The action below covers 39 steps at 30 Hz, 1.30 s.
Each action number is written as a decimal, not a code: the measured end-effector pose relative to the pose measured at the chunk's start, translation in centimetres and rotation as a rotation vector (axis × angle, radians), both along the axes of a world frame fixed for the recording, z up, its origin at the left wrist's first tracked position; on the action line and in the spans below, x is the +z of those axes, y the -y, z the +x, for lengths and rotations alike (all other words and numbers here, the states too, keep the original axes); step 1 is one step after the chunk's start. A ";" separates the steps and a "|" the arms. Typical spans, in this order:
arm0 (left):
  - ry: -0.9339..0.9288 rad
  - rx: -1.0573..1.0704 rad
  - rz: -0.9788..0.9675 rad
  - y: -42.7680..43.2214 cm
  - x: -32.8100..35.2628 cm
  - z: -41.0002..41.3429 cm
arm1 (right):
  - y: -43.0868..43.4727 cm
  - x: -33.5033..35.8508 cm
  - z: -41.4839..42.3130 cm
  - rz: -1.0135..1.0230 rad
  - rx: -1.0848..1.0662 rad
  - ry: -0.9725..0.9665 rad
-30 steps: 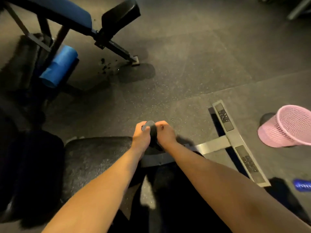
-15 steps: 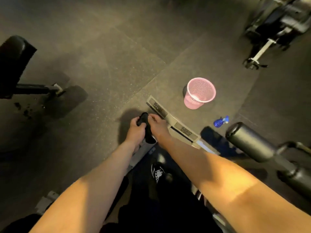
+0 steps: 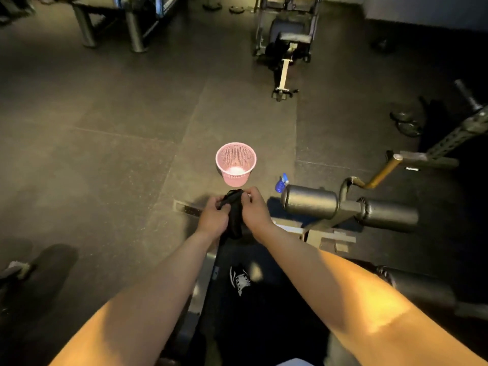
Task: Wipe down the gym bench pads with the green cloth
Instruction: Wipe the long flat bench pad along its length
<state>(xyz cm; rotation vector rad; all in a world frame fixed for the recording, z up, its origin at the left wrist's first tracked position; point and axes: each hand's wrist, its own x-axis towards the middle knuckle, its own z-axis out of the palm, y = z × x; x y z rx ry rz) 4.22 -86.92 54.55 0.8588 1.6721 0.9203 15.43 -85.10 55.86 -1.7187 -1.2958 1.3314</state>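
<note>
Both hands are clamped on the cloth point(image 3: 233, 216), as far as I can read it from my feed. The left hand point(image 3: 212, 219) curls its fingers round the bunched upper part from one side. The right hand point(image 3: 257, 211) pinches the same bunch from the other side, with its thumb and fingertips at the top edge. The cloth looks almost black in this dim light. It sits between the two hands, crumpled at the top, with its loose end hanging down past the wrists. It is held in the air, touching no pad.

I take the pink basket point(image 3: 235, 179) as my marker. The grip and cloth sit just on the near side of it, almost in line with it. The steel foot bar point(image 3: 188, 208) of the bench lies under the hands, nearer than the basket, with its end showing to the left of the left hand. A blue spray bottle point(image 3: 281, 183) stands on the floor just right of the basket. Two dark roller pads point(image 3: 309, 202) lie further right and a little nearer. A dark shoe point(image 3: 240, 281) is well on the near side of the basket; its white marking is too blurred for me to read. A weight machine point(image 3: 286, 48) stands far beyond the basket.
</note>
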 end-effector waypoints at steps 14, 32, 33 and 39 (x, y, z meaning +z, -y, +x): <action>-0.076 -0.031 -0.101 -24.2 4.6 0.4 | -24.1 1.6 1.2 -0.074 -0.043 -0.057; 0.096 -0.232 -0.064 -51.5 2.3 -20.3 | -48.6 0.3 -18.4 0.055 -0.300 0.013; 0.099 -0.283 -0.074 -53.7 2.3 -22.7 | -50.6 0.2 -20.7 0.072 -0.342 0.019; -0.057 -0.641 -0.046 -64.9 6.5 -35.9 | -59.1 4.3 -32.4 0.141 -0.546 0.016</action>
